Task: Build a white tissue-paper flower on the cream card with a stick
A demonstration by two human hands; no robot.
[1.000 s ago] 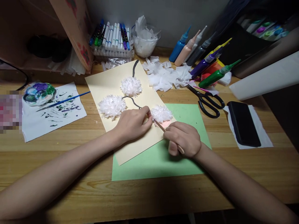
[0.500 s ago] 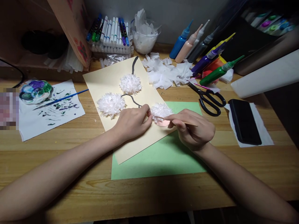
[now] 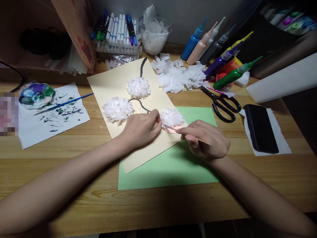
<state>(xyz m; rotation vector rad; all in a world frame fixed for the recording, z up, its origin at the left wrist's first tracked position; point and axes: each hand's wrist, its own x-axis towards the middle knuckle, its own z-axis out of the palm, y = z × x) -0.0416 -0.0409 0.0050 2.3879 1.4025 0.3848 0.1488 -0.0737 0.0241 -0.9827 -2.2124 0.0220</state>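
Observation:
A cream sheet (image 3: 133,158) bears fluffy white paper flowers and a dark painted stem (image 3: 141,105). Beside the rightmost flower (image 3: 172,116), my left hand (image 3: 141,127) rests on the sheet, thumb and forefinger pinched together; whatever is between them is hidden. My right hand (image 3: 210,138) grips a thin wooden stick (image 3: 206,142), its tip near the left fingertips at the flower's lower edge. Under that flower, part of a pink round patch (image 3: 172,130) shows. Two more flowers, an upper one (image 3: 138,87) and a left one (image 3: 118,109), lie beyond my left hand.
Green paper (image 3: 168,168) lies beneath the cream sheet. Behind are white tissue pieces (image 3: 173,77), a plastic cup (image 3: 155,41), markers (image 3: 119,29) and paint bottles (image 3: 193,43). Black scissors (image 3: 224,105) and a phone (image 3: 261,129) lie right; a palette (image 3: 37,94) and paintbrush (image 3: 66,103) left.
My right hand has shifted slightly right and down with the stick, whose tip has dropped a little. My left hand stays pinched at nearly the same spot.

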